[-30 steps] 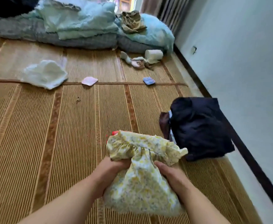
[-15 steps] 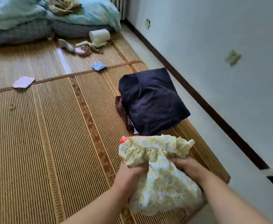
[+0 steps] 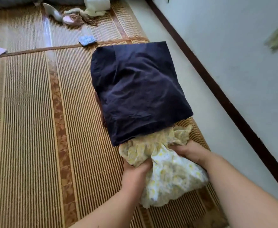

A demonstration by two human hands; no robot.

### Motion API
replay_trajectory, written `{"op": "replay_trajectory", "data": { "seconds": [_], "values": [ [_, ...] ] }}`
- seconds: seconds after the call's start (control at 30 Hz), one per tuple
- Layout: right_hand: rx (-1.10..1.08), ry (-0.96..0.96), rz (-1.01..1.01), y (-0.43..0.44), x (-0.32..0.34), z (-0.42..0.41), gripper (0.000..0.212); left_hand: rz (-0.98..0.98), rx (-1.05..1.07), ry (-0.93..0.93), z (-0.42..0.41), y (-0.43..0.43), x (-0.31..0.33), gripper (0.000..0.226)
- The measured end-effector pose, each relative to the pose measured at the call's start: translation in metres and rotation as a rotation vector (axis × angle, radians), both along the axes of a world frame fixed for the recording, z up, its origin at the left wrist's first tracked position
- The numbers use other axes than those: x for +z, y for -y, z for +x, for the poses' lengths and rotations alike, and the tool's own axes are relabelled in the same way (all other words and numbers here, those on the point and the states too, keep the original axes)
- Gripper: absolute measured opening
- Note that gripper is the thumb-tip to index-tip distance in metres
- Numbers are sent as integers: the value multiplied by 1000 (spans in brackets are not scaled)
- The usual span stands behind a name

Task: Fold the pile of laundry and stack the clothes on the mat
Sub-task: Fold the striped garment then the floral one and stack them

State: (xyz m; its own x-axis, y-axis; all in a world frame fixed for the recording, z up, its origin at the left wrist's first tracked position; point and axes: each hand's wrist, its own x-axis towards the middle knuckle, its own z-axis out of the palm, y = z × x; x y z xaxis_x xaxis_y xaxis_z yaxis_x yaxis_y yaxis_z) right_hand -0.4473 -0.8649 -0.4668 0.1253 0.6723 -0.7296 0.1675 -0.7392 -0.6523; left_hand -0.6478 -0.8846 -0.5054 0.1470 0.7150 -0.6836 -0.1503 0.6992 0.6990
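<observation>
Two hands are curled into a crumpled yellow floral garment (image 3: 166, 170) of thin, ruffled cloth: the left hand (image 3: 135, 174) grips its near-left folds, the right hand (image 3: 190, 153) pinches the frilled right edge. The garment is held low over the ribbed woven mat (image 3: 28, 129), its far end tucked against a smooth, squarish navy fold (image 3: 139, 91) lying flat by the mat's right edge.

Soft daylight, mild motion blur, wide-angle edges.
</observation>
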Motion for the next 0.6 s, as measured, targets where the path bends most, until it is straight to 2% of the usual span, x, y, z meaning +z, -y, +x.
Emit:
{"op": "replay_trajectory", "data": {
  "seconds": [0.07, 0.17, 0.2, 0.4, 0.6],
  "values": [
    [6, 198, 61, -8, -3, 3, 49, 59, -22, -96, 3, -8, -4, 63],
    [-31, 472, 115, -6, -1, 7, 85, 144, -67, -291, 1, -16, -5, 62],
    [-25, 535, 131, -1, 2, 5, 89, 150, -72, -332, -1, -16, -2, 66],
    [257, 803, 218, 30, 25, -27, 92, 101, -316, -674, -10, -4, 31, 120],
    [548, 976, 324, 28, 60, -63, 94, 166, -454, -808, -21, -2, 77, 118]
  ]
}}
